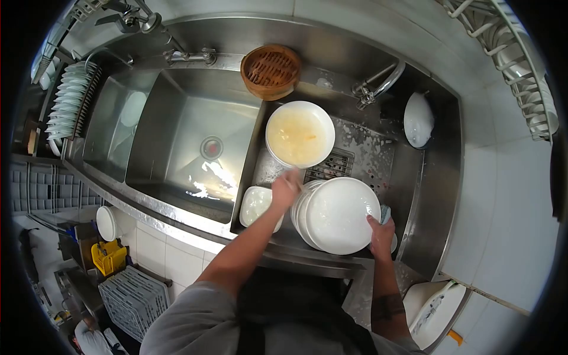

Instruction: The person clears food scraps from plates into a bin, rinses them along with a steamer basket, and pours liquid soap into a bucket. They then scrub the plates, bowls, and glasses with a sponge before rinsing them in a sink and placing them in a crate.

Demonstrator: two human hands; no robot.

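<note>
A stack of round white plates (343, 216) stands at the front of the right-hand sink basin. My right hand (381, 235) is closed at the right rim of the top plate, thumb on its upper face, with a grey-green scrubbing cloth (386, 213) bunched beside the fingers. My left hand (286, 188), blurred by motion, is between the stack's left edge and a large white bowl (300, 135) of cloudy yellowish liquid. Below the left wrist, a small white tub (258, 204) with pale liquid is partly covered by my forearm.
A round wooden steamer basket (271, 72) sits on the divider behind. To the left is a water-filled basin (195, 142); racked plates (70, 100) stand beyond it. A tap (378, 86) and a leaning white dish (419, 120) are at the back right.
</note>
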